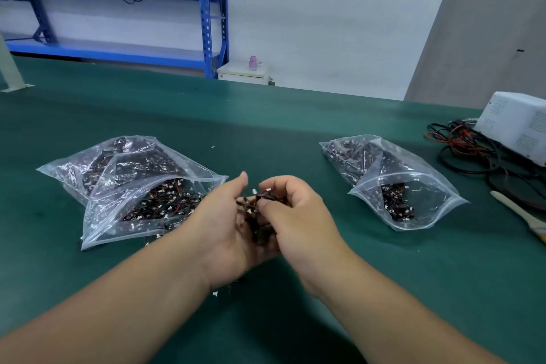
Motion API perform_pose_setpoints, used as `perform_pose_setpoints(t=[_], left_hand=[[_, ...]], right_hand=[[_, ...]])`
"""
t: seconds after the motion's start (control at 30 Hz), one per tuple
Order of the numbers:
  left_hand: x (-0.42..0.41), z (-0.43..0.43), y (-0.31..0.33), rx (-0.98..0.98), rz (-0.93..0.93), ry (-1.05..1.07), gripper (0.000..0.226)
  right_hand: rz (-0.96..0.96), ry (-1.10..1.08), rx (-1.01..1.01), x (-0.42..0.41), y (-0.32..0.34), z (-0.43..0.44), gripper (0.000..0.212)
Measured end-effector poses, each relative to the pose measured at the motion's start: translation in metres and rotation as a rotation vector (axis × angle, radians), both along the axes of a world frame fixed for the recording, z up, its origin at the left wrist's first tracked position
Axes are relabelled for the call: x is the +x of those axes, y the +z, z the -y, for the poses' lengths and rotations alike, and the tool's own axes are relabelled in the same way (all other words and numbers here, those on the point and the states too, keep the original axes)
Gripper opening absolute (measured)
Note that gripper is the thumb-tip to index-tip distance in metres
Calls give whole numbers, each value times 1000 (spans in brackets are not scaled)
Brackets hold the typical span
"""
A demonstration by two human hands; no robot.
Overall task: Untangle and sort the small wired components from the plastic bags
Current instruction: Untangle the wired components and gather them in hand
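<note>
Red-black wire tangle | left hand holds it | right hand fingers pinch it | box print illegible

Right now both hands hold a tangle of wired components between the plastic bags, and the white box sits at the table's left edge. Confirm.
Wrong side: the head view shows the white box at the table's right edge. Otherwise yes: left hand and right hand hold the tangle between the left bags and right bag.

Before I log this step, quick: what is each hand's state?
Left hand: cups and holds the clump of wired components.
Right hand: pinches that same clump.
</note>
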State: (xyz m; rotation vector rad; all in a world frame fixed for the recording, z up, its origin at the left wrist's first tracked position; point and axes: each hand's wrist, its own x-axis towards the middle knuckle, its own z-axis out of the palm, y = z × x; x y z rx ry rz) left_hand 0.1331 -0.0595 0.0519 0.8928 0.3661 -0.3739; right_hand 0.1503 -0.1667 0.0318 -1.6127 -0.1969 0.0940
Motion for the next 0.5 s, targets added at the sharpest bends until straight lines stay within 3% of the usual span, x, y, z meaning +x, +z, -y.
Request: perform_pose_setpoints(t=[0.07,0.13,0.27,0.5], left_hand=[[-1,-2,-8,-101,-42,-10,58],[-3,-3,-16,-126,-33,11,47],[-1,-8,-25,-134,-14,60,38],[6,-25,-32,-35,28,136,31]], right_hand=[[279,-5,-252,0,-4,0,25],[423,66,-390,-2,-6,-2,36],[361,149,-355,0,-3,3,54],[313,59,-222,18,0,19,61]])
